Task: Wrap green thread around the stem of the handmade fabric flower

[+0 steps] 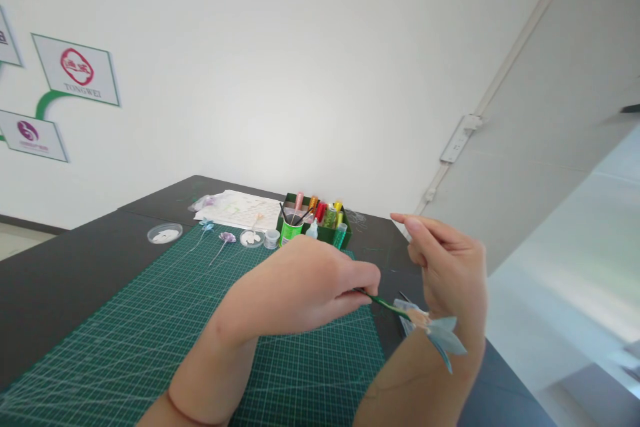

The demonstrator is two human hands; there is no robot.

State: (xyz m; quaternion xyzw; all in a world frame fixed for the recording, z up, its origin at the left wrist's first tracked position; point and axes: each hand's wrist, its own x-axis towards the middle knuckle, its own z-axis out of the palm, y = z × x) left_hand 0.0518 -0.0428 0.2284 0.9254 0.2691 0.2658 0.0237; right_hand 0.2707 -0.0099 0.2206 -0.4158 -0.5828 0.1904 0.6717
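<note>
My left hand (310,287) is closed, and its fingertips pinch the green stem (385,305) of a small craft flower. The flower's pale blue petals (443,337) hang at the stem's far end, in front of my right wrist. My right hand (445,263) is held up just right of the stem. Its index finger is stretched out and the other fingers are curled. Whether they hold anything is hidden. Both hands hover over the right edge of a green cutting mat (165,333).
The mat lies on a dark table (60,273). At the back stand a green box of glitter tubes (325,220), a green cup (290,230), a small jar (271,238), round dishes (165,233), a printed sheet (240,210) and two finished flowers (226,238). Signs hang on the white wall (77,70).
</note>
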